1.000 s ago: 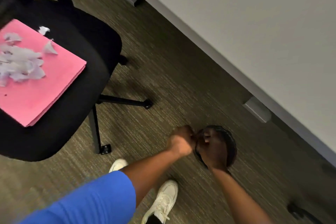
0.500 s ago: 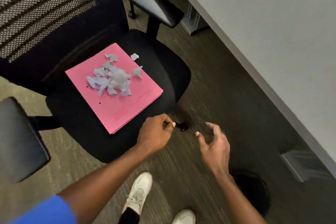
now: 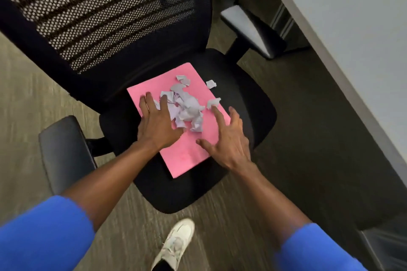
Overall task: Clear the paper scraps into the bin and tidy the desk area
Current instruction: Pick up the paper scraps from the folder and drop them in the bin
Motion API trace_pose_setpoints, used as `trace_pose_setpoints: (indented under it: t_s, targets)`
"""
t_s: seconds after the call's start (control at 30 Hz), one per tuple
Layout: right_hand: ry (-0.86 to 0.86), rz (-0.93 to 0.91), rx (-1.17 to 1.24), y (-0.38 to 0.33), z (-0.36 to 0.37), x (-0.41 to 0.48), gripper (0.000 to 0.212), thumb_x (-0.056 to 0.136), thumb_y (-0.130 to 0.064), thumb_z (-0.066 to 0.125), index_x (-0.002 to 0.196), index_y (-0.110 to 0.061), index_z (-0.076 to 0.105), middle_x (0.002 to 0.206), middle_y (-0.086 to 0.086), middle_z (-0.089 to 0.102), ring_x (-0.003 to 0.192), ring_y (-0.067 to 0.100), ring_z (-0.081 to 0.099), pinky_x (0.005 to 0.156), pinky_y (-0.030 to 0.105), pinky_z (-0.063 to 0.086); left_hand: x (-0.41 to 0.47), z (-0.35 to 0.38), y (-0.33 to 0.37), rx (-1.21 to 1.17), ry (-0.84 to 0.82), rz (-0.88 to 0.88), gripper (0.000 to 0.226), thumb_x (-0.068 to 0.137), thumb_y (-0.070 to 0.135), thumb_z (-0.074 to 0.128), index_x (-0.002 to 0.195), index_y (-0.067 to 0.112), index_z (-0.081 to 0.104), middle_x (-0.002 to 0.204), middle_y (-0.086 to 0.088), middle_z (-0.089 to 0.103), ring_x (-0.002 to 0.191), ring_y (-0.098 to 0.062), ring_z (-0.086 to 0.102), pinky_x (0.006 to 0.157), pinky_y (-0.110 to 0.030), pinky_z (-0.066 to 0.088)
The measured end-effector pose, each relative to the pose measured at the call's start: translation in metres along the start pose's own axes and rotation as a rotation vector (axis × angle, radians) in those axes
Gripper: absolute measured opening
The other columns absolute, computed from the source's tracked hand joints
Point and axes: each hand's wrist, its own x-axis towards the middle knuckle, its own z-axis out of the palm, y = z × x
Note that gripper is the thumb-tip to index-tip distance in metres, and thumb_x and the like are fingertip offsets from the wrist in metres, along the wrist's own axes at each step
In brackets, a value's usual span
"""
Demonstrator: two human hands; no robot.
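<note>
A pile of torn white paper scraps (image 3: 187, 109) lies on a pink folder (image 3: 187, 154) that rests on the seat of a black office chair (image 3: 198, 191). My left hand (image 3: 157, 125) lies flat on the folder, fingers spread, touching the pile's left side. My right hand (image 3: 226, 141) is spread over the folder's right edge, its forefinger touching a loose scrap (image 3: 213, 103). Two more scraps (image 3: 211, 84) lie apart near the folder's far corner. Neither hand holds anything. The bin is out of view.
The chair has a mesh back (image 3: 99, 11) and two armrests, one at the left (image 3: 63, 152) and one at the far right (image 3: 251, 28). A white desk (image 3: 352, 28) runs along the right. Carpet floor and my white shoe (image 3: 176, 244) lie below.
The view swung from the floor and the black bin to the chair. Both hands rose from the bin and now rest open on the pink folder on either side of the scraps.
</note>
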Motion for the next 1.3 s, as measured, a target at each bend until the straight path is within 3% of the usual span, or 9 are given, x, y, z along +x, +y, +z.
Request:
trace_pose_setpoints:
  t_s: [0.13, 0.3, 0.43, 0.53, 0.73, 0.87, 1.07, 1.17, 1.3]
  targets:
    - [-0.038, -0.063, -0.053, -0.023, 0.011, 0.036, 0.113, 0.077, -0.074, 0.074, 0.162, -0.052, 0.003, 0.175, 0.013, -0.007, 0.162, 0.038, 0.01, 0.106, 0.059, 0.051, 0.018, 0.003, -0.006, -0.003, -0.067, 0.066, 0.128, 0.074, 0.064, 0.086, 0.167, 0.03, 0.006, 0.174, -0.021, -0.004, 0.163, -0.044, -0.004, 0.121, -0.06, 0.039]
    - [-0.089, -0.119, -0.23, -0.037, 0.02, 0.069, 0.117, 0.072, -0.073, 0.08, 0.162, -0.051, 0.009, 0.173, 0.022, -0.002, 0.156, 0.045, 0.024, 0.098, 0.056, 0.056, 0.028, 0.01, -0.013, 0.056, -0.044, 0.153, 0.113, 0.08, 0.064, 0.08, 0.167, 0.033, 0.015, 0.17, -0.021, 0.009, 0.151, -0.041, 0.021, 0.112, -0.052, 0.044]
    - [-0.169, -0.219, -0.434, -0.045, 0.024, 0.088, 0.107, 0.076, -0.072, 0.077, 0.161, -0.051, 0.017, 0.168, 0.02, 0.013, 0.147, 0.043, 0.033, 0.102, 0.054, 0.052, 0.026, 0.015, -0.019, 0.06, -0.042, 0.196, 0.073, 0.094, 0.046, 0.073, 0.157, 0.034, 0.039, 0.162, -0.018, 0.027, 0.141, -0.038, 0.031, 0.11, -0.048, 0.043]
    - [-0.218, -0.287, -0.466, -0.049, 0.027, 0.093, 0.09, 0.083, -0.065, 0.075, 0.158, -0.051, 0.028, 0.167, 0.013, 0.019, 0.145, 0.038, 0.03, 0.088, 0.052, 0.057, 0.02, 0.02, -0.024, 0.038, -0.011, 0.185, 0.052, 0.101, 0.028, 0.066, 0.151, 0.03, 0.051, 0.157, -0.016, 0.035, 0.138, -0.036, 0.034, 0.112, -0.044, 0.043]
    - [-0.161, -0.326, -0.358, -0.05, 0.034, 0.087, 0.054, 0.091, -0.045, 0.074, 0.14, -0.035, 0.056, 0.145, 0.007, 0.045, 0.122, 0.031, 0.044, 0.067, 0.039, 0.045, 0.014, 0.024, -0.027, -0.019, 0.044, 0.236, 0.047, 0.102, 0.01, 0.062, 0.147, 0.025, 0.061, 0.151, -0.013, 0.043, 0.134, -0.032, 0.038, 0.111, -0.036, 0.044]
    - [-0.105, -0.273, -0.228, -0.045, 0.039, 0.078, 0.043, 0.089, -0.027, 0.079, 0.129, -0.023, 0.066, 0.131, 0.007, 0.054, 0.108, 0.03, 0.051, 0.068, 0.037, 0.043, 0.015, 0.021, -0.027, -0.016, 0.049, 0.246, 0.038, 0.101, 0.008, 0.063, 0.137, 0.018, 0.069, 0.14, -0.013, 0.051, 0.126, -0.03, 0.044, 0.103, -0.035, 0.046]
    - [0.011, -0.112, 0.022, -0.03, 0.041, 0.058, 0.022, 0.087, -0.02, 0.082, 0.108, -0.013, 0.078, 0.103, 0.005, 0.06, 0.086, 0.03, 0.06, 0.065, 0.037, 0.047, 0.01, 0.016, -0.023, -0.044, 0.059, 0.227, 0.035, 0.103, 0.007, 0.064, 0.136, 0.013, 0.069, 0.133, -0.012, 0.056, 0.121, -0.03, 0.049, 0.094, -0.036, 0.048]
    - [0.063, -0.016, 0.086, -0.019, 0.04, 0.051, 0.024, 0.087, -0.014, 0.078, 0.111, -0.013, 0.079, 0.105, 0.002, 0.061, 0.089, 0.025, 0.06, 0.07, 0.03, 0.039, 0.006, 0.016, -0.022, -0.057, 0.059, 0.211, 0.033, 0.102, 0.002, 0.06, 0.132, 0.01, 0.07, 0.129, -0.013, 0.058, 0.118, -0.03, 0.049, 0.09, -0.034, 0.045]
    - [0.139, 0.027, 0.174, -0.007, 0.035, 0.036, 0.022, 0.086, -0.013, 0.076, 0.108, -0.014, 0.081, 0.105, 0.001, 0.066, 0.091, 0.021, 0.062, 0.073, 0.028, 0.044, 0.0, 0.015, -0.019, -0.084, 0.091, 0.189, 0.026, 0.099, -0.003, 0.062, 0.12, 0.007, 0.073, 0.122, -0.014, 0.061, 0.112, -0.03, 0.053, 0.086, -0.026, 0.035]
